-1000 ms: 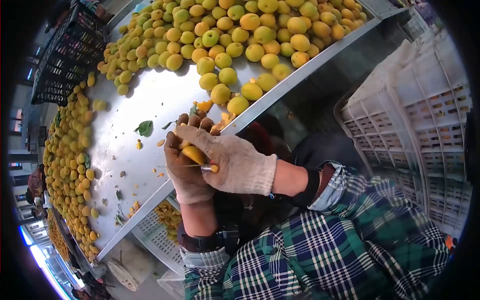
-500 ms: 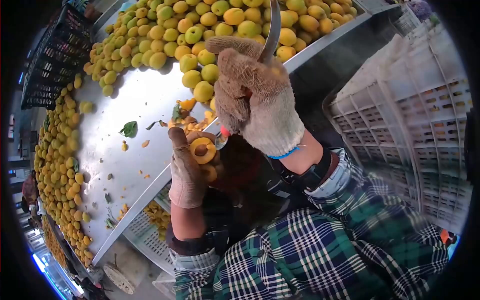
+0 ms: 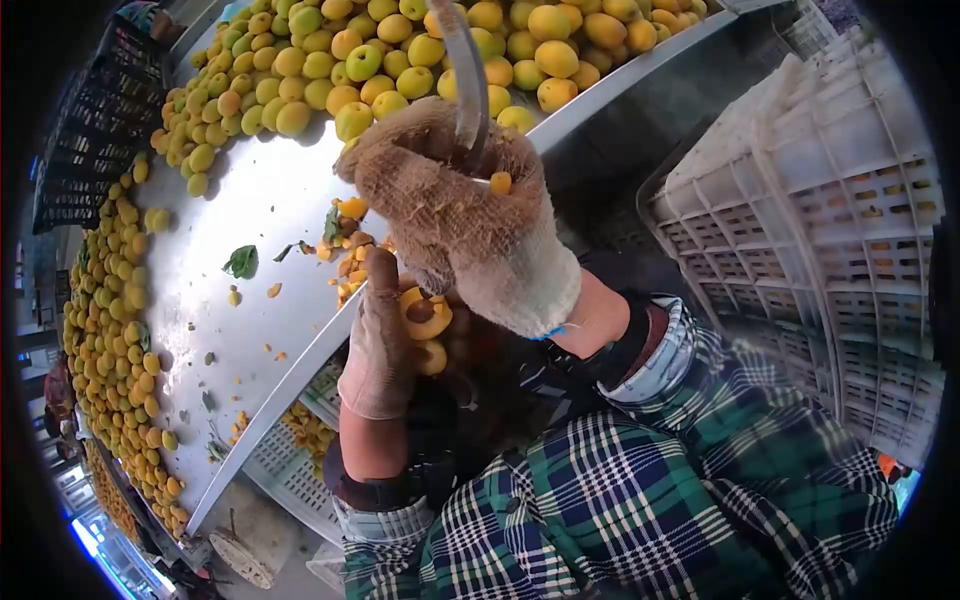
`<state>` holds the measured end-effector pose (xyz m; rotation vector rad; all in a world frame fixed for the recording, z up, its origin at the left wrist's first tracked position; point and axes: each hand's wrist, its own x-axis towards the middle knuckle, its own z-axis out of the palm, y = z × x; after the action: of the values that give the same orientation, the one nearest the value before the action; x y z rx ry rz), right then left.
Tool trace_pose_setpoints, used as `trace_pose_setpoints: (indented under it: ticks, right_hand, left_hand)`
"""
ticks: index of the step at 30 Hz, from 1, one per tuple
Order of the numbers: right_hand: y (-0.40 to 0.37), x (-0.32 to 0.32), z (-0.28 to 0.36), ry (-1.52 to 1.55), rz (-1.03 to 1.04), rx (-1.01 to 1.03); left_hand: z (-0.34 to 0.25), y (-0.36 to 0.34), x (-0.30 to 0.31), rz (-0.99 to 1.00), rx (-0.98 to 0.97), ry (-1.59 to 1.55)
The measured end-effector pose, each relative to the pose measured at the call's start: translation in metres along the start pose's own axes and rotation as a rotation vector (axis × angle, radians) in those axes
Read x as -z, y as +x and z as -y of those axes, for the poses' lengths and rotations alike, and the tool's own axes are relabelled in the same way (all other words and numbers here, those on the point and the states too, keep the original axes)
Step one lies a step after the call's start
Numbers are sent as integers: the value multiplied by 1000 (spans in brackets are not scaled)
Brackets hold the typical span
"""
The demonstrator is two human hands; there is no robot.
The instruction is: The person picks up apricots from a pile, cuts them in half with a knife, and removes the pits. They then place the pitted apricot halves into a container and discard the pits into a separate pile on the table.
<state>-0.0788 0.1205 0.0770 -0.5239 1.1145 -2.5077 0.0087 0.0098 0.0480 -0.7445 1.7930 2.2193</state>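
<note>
My left hand (image 3: 378, 348), in a dirty knit glove, is closed around a cut apricot (image 3: 432, 326) at the table's front edge. One cut face is turned up with a dark hollow in its middle, and another piece (image 3: 430, 358) shows just below it. My right hand (image 3: 460, 215), in a brown-stained glove, grips a curved knife (image 3: 463, 75) whose blade sticks up past the fingers. Its lower fingers overlap the top of the apricot from this view. A small orange bit (image 3: 501, 183) clings at the right glove.
Whole apricots (image 3: 300, 90) are heaped across the metal table (image 3: 215, 300), with scraps (image 3: 350, 260) and a leaf (image 3: 241, 262) near the edge. White crates (image 3: 800, 230) stand at right; another crate (image 3: 290, 470) holding apricot pieces sits below the table. A black crate (image 3: 100, 120) is at far left.
My right hand has moved left and down, over the apricot held in my left hand. The brown pit seen in the cut face earlier no longer shows there.
</note>
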Motion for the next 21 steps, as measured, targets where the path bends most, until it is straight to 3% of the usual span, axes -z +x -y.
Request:
trace_pose_setpoints:
  ticks: [2, 5, 7, 10, 12, 17, 21]
  right_hand:
    - [-3, -5, -1, -37, -19, 58]
    - [-6, -9, -6, -162, -41, 172]
    - [-5, -7, -13, -122, -58, 151]
    - [1, 1, -22, 100, -83, -17]
    - [2, 4, -23, 168, -76, -94]
    - [8, 6, -10, 322, -107, -384]
    - [9, 12, -18, 488, -133, -437]
  left_hand:
    - [11, 5, 9, 16, -108, 166]
    - [35, 11, 20, -63, -537, 718]
    - [42, 14, 27, -33, -603, 827]
    - [37, 12, 27, 76, -305, 486]
    - [20, 2, 9, 6, -175, 217]
    - [10, -1, 9, 86, -63, 118]
    - [0, -9, 12, 175, 132, -126]
